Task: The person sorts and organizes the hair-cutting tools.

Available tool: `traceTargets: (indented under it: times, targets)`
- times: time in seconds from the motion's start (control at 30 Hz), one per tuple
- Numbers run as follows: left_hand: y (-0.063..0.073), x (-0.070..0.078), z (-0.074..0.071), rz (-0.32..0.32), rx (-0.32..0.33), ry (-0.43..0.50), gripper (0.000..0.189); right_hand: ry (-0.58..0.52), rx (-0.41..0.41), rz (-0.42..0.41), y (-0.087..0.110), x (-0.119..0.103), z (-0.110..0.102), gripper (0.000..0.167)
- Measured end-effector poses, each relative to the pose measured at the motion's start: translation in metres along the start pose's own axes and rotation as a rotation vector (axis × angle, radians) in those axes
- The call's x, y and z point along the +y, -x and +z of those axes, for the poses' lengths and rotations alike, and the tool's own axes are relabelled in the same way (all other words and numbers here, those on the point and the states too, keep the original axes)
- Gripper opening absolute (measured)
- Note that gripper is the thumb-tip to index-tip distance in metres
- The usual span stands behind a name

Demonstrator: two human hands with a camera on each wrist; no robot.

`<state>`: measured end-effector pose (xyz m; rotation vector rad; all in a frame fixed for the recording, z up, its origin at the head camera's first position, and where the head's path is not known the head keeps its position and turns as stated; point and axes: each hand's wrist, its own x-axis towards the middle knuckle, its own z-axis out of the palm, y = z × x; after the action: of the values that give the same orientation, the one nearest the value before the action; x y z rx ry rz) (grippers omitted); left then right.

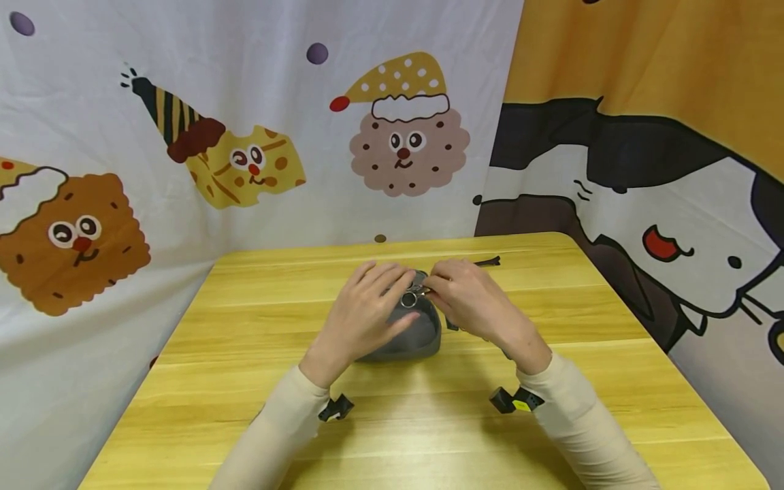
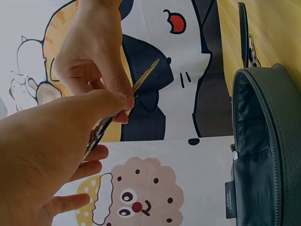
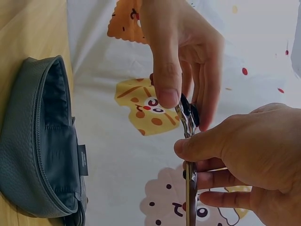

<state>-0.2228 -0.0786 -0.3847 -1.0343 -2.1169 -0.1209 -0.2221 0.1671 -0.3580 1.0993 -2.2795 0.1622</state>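
A pair of silver scissors [image 3: 190, 181] is held up between both hands above an unzipped grey case [image 1: 407, 347]. My left hand [image 1: 370, 309] grips the scissors by the handle end, with the thumb against a finger ring. Near the middle of the scissors, my right hand [image 1: 468, 299] pinches them between thumb and fingers. In the left wrist view the bare blade [image 2: 148, 75] points away past the right hand's fingertips. The case stands on the table with its dark lining [image 3: 55, 146] showing; the hands partly cover it in the head view.
Beyond the case, a black comb [image 2: 243, 35] lies on the wooden table [image 1: 257, 320], with a shiny metal tool [image 2: 252, 51] beside it. Another dark slim item [image 1: 488, 261] lies near the far edge. A printed cloth [image 1: 263, 82] hangs behind the table.
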Motion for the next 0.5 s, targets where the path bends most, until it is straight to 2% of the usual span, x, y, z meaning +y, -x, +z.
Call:
traceTargets:
  times: [0.3, 0.5]
  targets:
    - [-0.0001, 0.0017, -0.0019, -0.011, -0.011, -0.045, 0.062, 0.032, -0.034, -0.003, -0.0015, -0.0043, 0.0013, 0.011]
    - [0.0002, 0.0026, -0.0033, 0.002, -0.019, -0.072, 0.06, 0.05, -0.024, -0.023, -0.0017, -0.0057, 0.0019, 0.011]
